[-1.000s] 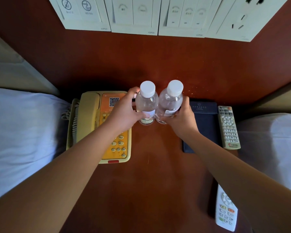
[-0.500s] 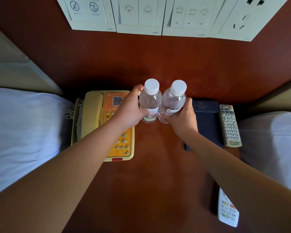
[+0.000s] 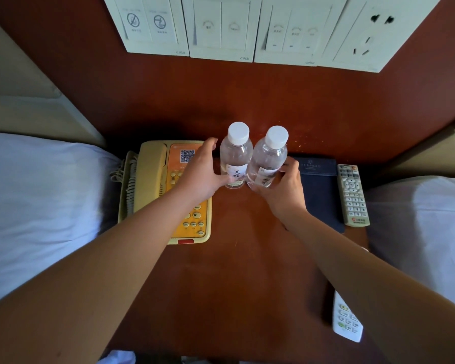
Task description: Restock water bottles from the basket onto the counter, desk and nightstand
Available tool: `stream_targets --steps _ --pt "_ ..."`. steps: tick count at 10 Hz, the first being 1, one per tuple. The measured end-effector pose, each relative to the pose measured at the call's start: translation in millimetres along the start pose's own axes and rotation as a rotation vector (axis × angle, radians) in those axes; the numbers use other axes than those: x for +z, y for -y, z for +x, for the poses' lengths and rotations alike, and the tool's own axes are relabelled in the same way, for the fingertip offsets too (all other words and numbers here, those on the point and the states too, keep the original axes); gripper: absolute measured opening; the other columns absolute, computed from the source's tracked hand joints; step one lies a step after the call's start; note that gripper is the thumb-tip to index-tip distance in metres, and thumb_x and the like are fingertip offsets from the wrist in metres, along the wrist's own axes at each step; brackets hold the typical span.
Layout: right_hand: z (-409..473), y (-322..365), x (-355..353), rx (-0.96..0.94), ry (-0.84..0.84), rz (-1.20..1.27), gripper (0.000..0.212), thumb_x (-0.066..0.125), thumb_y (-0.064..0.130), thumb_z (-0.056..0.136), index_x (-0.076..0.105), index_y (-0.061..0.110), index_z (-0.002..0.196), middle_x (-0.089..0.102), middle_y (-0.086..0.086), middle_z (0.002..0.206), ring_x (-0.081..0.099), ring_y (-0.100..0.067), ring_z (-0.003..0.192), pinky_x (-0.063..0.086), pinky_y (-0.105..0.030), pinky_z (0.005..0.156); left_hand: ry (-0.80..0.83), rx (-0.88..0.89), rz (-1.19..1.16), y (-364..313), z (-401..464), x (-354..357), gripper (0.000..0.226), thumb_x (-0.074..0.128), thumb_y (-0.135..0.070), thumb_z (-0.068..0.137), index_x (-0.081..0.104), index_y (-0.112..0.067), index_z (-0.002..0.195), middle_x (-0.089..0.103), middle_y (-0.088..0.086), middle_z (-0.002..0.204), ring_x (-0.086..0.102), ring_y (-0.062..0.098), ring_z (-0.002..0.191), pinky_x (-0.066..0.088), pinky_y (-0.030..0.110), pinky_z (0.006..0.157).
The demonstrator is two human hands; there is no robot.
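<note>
Two water bottles (image 3: 252,158) with white caps stand upright on the dark red nightstand (image 3: 234,258), touching each other, just right of the yellow telephone (image 3: 166,190). The left hand (image 3: 200,174) cups the left bottle (image 3: 235,156), fingers spread wide and thumb low against its label, not clamped. The right hand (image 3: 283,189) curls loosely around the right bottle (image 3: 268,158), fingertips (image 3: 289,166) at its label; whether it grips cannot be told. Right of the telephone and past the bottles lie a navy folder (image 3: 318,185) and a grey remote (image 3: 352,195). A white remote (image 3: 347,319) sits at the nightstand's near right edge. Wall switches (image 3: 221,30) hang above the telephone.
</note>
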State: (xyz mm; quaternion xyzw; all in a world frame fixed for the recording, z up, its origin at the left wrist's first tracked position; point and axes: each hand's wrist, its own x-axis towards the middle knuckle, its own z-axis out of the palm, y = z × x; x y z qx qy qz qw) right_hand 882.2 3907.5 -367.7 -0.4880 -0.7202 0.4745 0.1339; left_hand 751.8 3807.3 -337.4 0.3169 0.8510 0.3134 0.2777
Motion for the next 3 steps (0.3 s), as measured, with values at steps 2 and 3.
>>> stream_targets --steps 2,3 --pt "-30.7 23.7 -21.6 0.006 -0.030 0.033 0.070 0.077 0.027 0.073 0.035 0.019 0.128 0.048 0.000 0.128 0.053 -0.021 0.110 0.042 -0.029 0.080 -0.101 0.053 0.042 -20.3 -35.6 -35.0 0.036 0.063 -0.019 0.087 0.054 -0.008 0.121 0.060 0.007 0.123 0.056 0.018 0.107 0.038 0.022 0.083" --pt "-60.2 43.0 -29.8 0.046 -0.027 0.074 0.065 0.076 0.028 0.074 0.037 0.020 0.125 0.046 0.009 0.112 0.056 -0.016 0.102 0.043 -0.027 0.075 -0.093 0.111 0.042 -39.5 -62.0 -48.0 0.015 0.051 -0.012 0.093 0.064 -0.005 0.097 0.066 0.011 0.096 0.059 0.023 0.085 0.042 0.032 0.072"
